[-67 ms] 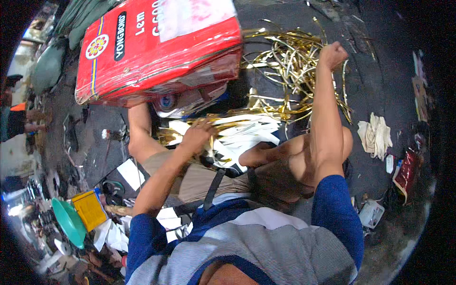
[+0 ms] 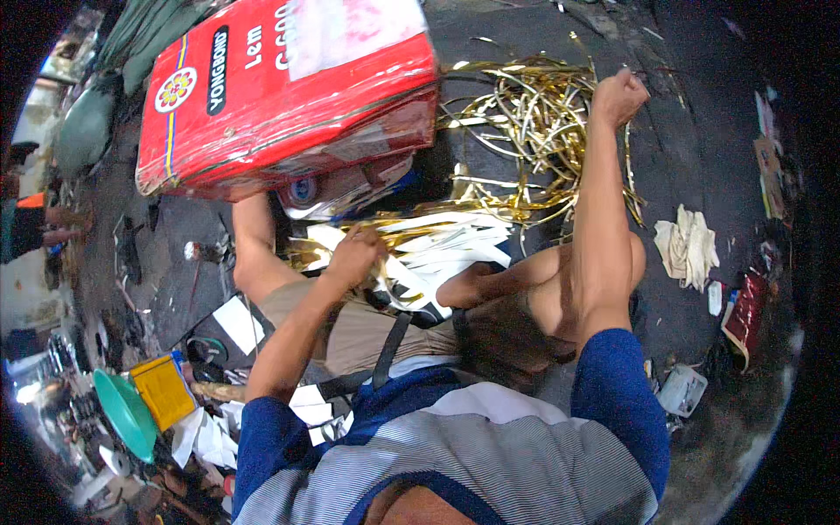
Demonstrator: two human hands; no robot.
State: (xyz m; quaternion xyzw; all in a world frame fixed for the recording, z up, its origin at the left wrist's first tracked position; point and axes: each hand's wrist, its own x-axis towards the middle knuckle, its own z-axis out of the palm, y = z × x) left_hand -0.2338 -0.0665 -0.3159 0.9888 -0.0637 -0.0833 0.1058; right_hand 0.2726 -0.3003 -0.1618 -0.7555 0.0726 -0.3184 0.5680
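Observation:
Across my lap lies a bundle of white and gold strips (image 2: 455,249), flat and shiny. My left hand (image 2: 357,256) is closed at the bundle's left end, its fingers curled on the strips. My right hand (image 2: 621,96) is raised in a fist at the far right, beside a tangle of thin gold trimmings (image 2: 547,122). What the fist holds, if anything, is hidden, though a gold strand hangs close by the wrist. A large red carton (image 2: 306,96) stands just beyond my left hand, over a shiny white-and-blue pack (image 2: 350,188).
A crumpled cream cloth (image 2: 687,245) lies on the dark floor to the right, near a dark red packet (image 2: 744,317) and a clear plastic container (image 2: 682,391). At the left are a green basin (image 2: 125,414), a yellow box (image 2: 164,391) and white paper scraps (image 2: 206,437).
My left hand has shifted slightly and its fingers are more curled on the strips. My right fist has moved a little to the right. The whole view has shifted slightly.

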